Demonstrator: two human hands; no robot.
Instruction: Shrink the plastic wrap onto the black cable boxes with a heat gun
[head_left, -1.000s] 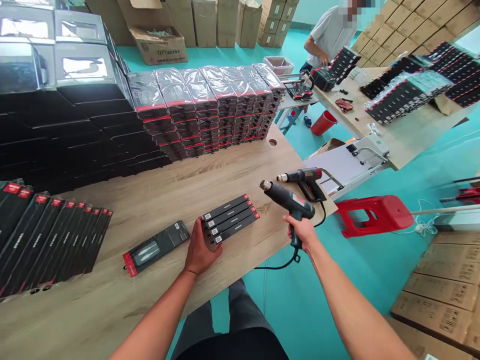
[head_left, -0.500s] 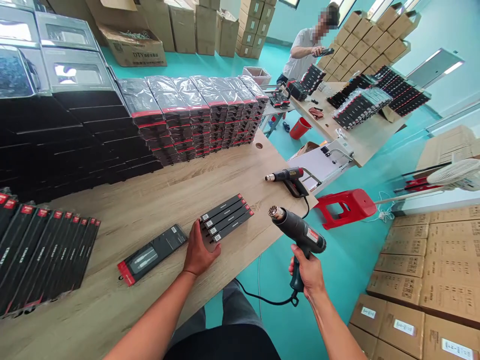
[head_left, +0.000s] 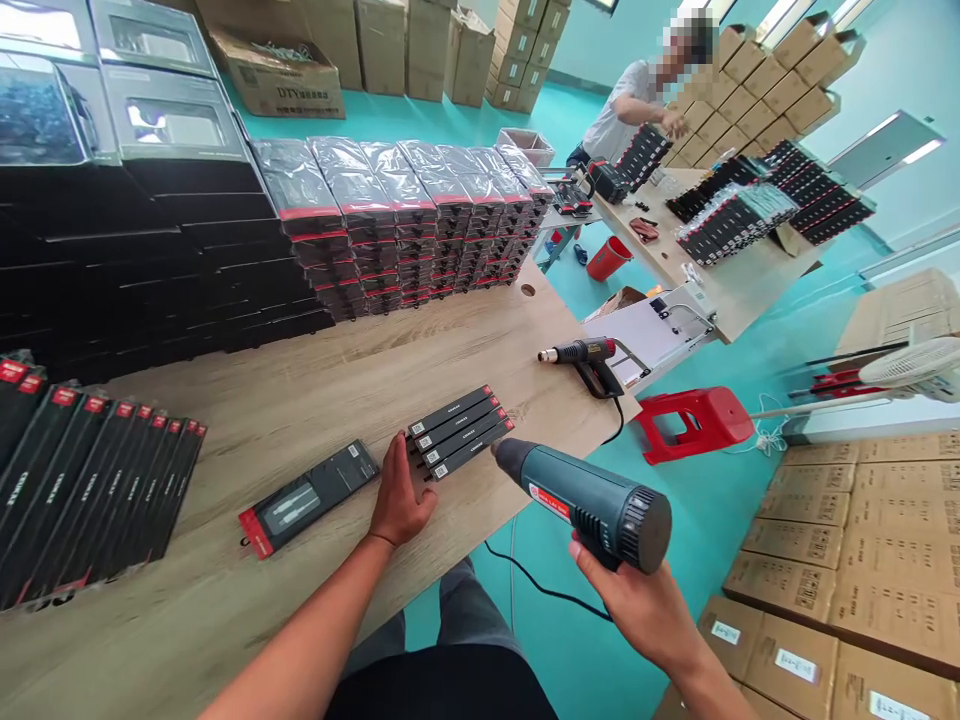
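Note:
My right hand (head_left: pixel 634 610) is wrapped round the handle of a dark green heat gun (head_left: pixel 585 500). Its nozzle points left, close to the right end of a row of slim black boxes (head_left: pixel 461 432) standing on edge on the table. My left hand (head_left: pixel 401 500) grips the row's left end, with the fingers on the far side and the thumb at the near corner. Left of that hand a flat black-and-red box (head_left: pixel 307 497) with a picture on its front lies by itself.
A second heat gun (head_left: pixel 581 353) lies at the table's right end. Wrapped boxes (head_left: pixel 405 215) are stacked along the back, more black boxes (head_left: pixel 97 480) stand at left. Beyond the wooden table (head_left: pixel 337 370) are a red stool (head_left: pixel 694 422), cartons (head_left: pixel 840 560) and a co-worker (head_left: pixel 637 110) at another table.
My right hand has swung the heat gun round, so its nozzle now faces the row of boxes. My left hand stays at the row. The co-worker's arm has moved to the right.

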